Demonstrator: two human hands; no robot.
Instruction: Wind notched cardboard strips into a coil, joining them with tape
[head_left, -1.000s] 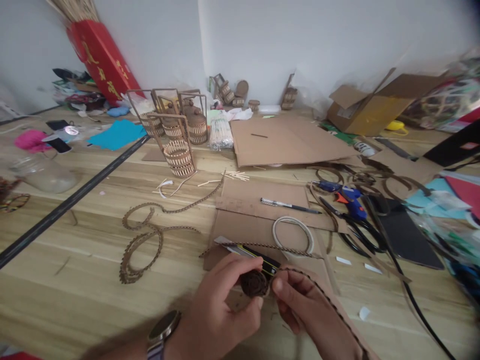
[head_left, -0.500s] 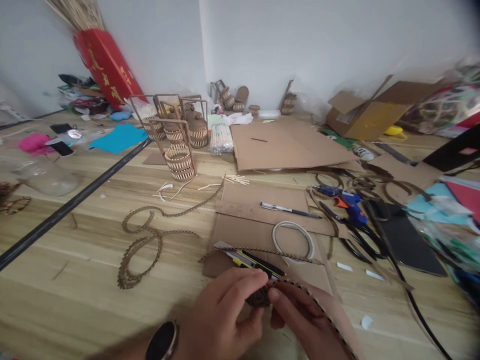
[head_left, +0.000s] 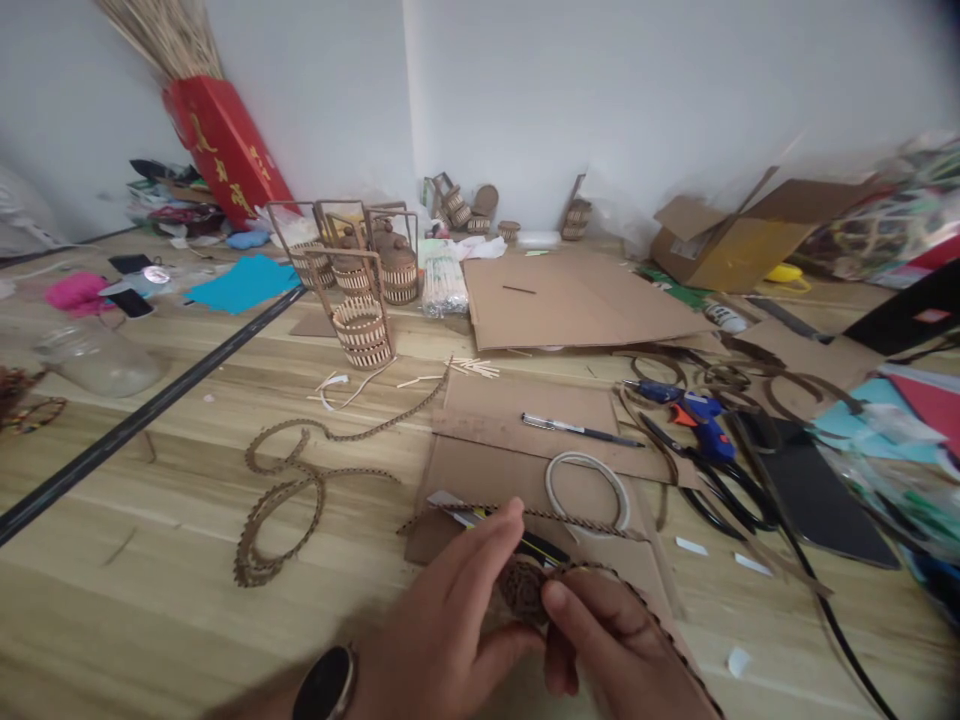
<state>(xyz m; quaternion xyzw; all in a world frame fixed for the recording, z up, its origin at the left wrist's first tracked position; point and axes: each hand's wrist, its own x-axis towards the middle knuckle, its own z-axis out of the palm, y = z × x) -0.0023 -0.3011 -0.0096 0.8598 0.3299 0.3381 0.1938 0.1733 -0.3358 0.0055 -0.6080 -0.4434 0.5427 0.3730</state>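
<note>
A small dark brown coil of braided strip lies between my hands at the lower middle. My right hand pinches it at its right edge, where the strip runs off over the fingers to the lower right. My left hand, with a watch on the wrist, is spread around the coil's left side, index finger raised and thumb below it. Beneath and behind the hands are a cutter knife, partly hidden, and another braided strip on cardboard. More braided strip lies looped on the left.
Small baskets with handles stand behind. A white ring, a pen and cardboard lie ahead. Scissors, a blue glue gun and a black phone are at right, a glass jar at left.
My left index finger has lifted up and off the coil, and the left hand has opened. The coil shows more of its face, still at my right fingertips.
</note>
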